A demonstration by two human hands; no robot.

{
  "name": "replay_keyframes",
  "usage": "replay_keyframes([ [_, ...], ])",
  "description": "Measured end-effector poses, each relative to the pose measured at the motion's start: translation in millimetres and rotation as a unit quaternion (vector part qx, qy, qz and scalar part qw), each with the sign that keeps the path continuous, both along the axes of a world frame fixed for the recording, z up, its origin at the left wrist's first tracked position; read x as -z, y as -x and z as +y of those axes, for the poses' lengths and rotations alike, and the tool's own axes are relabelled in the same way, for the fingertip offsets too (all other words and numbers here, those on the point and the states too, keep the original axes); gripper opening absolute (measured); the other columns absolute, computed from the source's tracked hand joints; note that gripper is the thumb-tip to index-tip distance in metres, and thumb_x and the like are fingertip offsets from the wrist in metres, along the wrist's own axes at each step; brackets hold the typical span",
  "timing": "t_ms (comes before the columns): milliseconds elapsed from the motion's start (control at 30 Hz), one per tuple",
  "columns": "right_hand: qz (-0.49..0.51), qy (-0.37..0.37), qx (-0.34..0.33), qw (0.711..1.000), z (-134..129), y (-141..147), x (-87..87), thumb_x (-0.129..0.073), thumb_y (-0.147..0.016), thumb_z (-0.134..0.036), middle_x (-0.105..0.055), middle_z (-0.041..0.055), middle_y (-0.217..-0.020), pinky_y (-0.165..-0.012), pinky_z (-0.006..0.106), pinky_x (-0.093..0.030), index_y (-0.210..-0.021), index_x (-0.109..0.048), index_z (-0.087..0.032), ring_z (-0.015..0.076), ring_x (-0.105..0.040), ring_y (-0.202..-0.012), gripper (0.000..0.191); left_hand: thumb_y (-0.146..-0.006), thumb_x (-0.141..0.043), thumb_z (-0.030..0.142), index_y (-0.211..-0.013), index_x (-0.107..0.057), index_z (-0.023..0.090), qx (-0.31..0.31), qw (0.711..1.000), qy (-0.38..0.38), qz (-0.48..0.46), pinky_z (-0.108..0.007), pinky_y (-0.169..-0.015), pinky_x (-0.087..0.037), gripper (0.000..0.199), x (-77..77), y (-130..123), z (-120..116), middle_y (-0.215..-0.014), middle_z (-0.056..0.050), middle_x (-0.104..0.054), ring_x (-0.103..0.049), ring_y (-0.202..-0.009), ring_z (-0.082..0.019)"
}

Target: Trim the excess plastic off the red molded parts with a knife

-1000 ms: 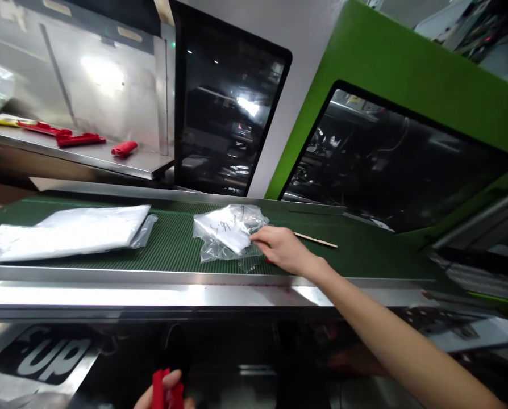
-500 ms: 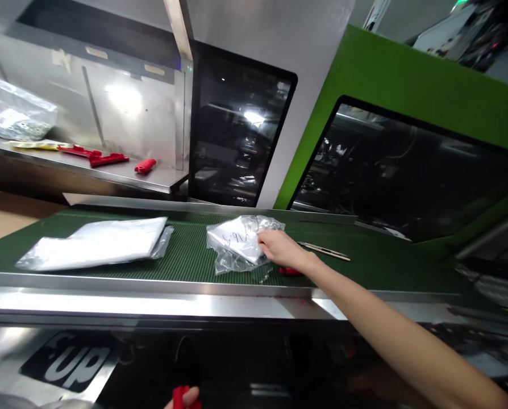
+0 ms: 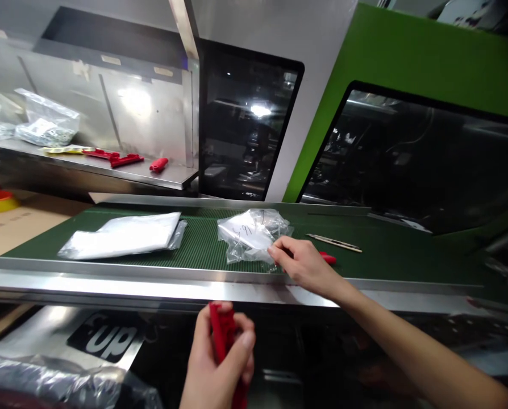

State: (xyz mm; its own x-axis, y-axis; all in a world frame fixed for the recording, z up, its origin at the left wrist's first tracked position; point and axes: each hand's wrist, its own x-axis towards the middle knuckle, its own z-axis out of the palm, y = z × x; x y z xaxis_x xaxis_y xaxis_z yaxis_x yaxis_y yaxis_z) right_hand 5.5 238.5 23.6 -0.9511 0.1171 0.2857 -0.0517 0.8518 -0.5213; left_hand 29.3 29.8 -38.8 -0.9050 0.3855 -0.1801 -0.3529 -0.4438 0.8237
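My left hand (image 3: 220,363) is closed round a red plastic part (image 3: 224,328), a long molded piece held upright in front of the belt's near rail. My right hand (image 3: 303,262) is at the near right edge of a clear plastic bag (image 3: 248,233) with handwriting on a white surface. Its thumb and forefinger are pinched together; whatever is between them is too small to make out. Partly hidden behind that hand, another red piece (image 3: 328,258) lies on the green conveyor belt (image 3: 203,238). Tweezers (image 3: 334,243) lie farther right.
A stack of white plastic bags (image 3: 126,236) lies on the belt at left. The metal shelf (image 3: 169,177) behind holds red parts (image 3: 126,160) and a bag of small metal pieces (image 3: 49,125). The metal rail (image 3: 152,284) edges the belt. A green machine (image 3: 407,57) stands behind.
My right hand has drawn back from on top of the clear bag to its near right edge. My left hand has risen into view with the red plastic part. The view has shifted slightly.
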Motion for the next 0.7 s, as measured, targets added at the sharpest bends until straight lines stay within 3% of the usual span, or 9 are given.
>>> replay_keyframes([
  [100,0.039,0.035,-0.023,0.998,-32,-28,6.8,-0.045,-0.100,-0.033,-0.055,-0.0039,-0.069,-0.060,0.023,-0.040,-0.077,-0.054,-0.018,0.0096,-0.051,-0.063,0.029,-0.072,-0.079,0.033,-0.111,-0.040,0.023,-0.025,1.000,0.007,0.008,-0.017,-0.046,-0.039,0.056,-23.8,7,19,-0.089,0.000,-0.062,-0.049,-0.048,-0.005],
  [233,0.066,0.049,-0.064,0.995,-60,-59,22.6,-0.042,-0.100,-0.028,-0.054,-0.0033,-0.072,-0.062,0.023,-0.039,-0.077,-0.050,-0.020,0.0091,-0.050,-0.063,0.026,-0.075,-0.076,0.036,-0.114,-0.041,0.024,-0.041,0.999,0.029,-0.016,-0.016,-0.051,-0.040,0.053,-31.0,3,22,-0.076,0.004,-0.057,-0.049,-0.051,-0.005],
  [333,0.061,0.039,-0.104,0.992,-68,-80,30.3,-0.042,-0.100,-0.026,-0.053,-0.0026,-0.073,-0.060,0.025,-0.038,-0.077,-0.050,-0.021,0.0105,-0.050,-0.063,0.024,-0.073,-0.077,0.031,-0.112,-0.042,0.022,-0.049,0.997,0.052,-0.018,-0.015,-0.049,-0.038,0.053,-26.7,-8,11,-0.074,0.005,-0.057,-0.046,-0.048,-0.004],
  [433,0.057,0.043,-0.128,0.989,-72,-99,27.5,-0.051,-0.097,-0.033,-0.057,-0.0018,-0.076,-0.059,0.026,-0.041,-0.084,-0.052,-0.024,0.0127,-0.053,-0.066,0.016,-0.068,-0.080,0.032,-0.107,-0.046,0.021,-0.024,0.995,0.097,-0.021,-0.016,-0.048,-0.038,0.053,-22.7,-23,-6,-0.070,0.005,-0.057,-0.047,-0.048,-0.006],
  [567,-0.062,0.110,-0.175,0.976,-76,-116,24.8,-0.068,-0.086,-0.036,-0.065,-0.0024,-0.080,-0.059,0.021,-0.050,-0.090,-0.056,-0.027,0.0132,-0.063,-0.068,0.016,-0.058,-0.088,0.035,-0.096,-0.050,0.020,0.048,0.993,0.107,-0.035,-0.019,-0.054,-0.040,0.056,-15.5,-42,-28,-0.066,0.004,-0.056,-0.053,-0.056,-0.009],
  [633,-0.117,0.150,-0.199,0.961,-77,-122,34.4,-0.064,-0.088,-0.031,-0.066,-0.0048,-0.073,-0.051,0.018,-0.049,-0.082,-0.056,-0.029,0.0117,-0.064,-0.062,0.010,-0.057,-0.088,0.043,-0.098,-0.048,0.021,0.094,0.990,0.080,-0.065,-0.018,-0.049,-0.035,0.061,-6.7,-51,-35,-0.066,0.004,-0.055,-0.049,-0.049,-0.007],
  [700,-0.102,0.154,-0.197,0.963,-75,-126,53.4,-0.058,-0.089,-0.029,-0.066,-0.0049,-0.066,-0.043,0.018,-0.046,-0.076,-0.055,-0.030,0.0122,-0.063,-0.055,0.013,-0.055,-0.088,0.048,-0.099,-0.045,0.022,0.116,0.988,0.058,-0.083,-0.018,-0.045,-0.030,0.067,7.0,-57,-38,-0.067,0.005,-0.054,-0.043,-0.044,-0.005],
])
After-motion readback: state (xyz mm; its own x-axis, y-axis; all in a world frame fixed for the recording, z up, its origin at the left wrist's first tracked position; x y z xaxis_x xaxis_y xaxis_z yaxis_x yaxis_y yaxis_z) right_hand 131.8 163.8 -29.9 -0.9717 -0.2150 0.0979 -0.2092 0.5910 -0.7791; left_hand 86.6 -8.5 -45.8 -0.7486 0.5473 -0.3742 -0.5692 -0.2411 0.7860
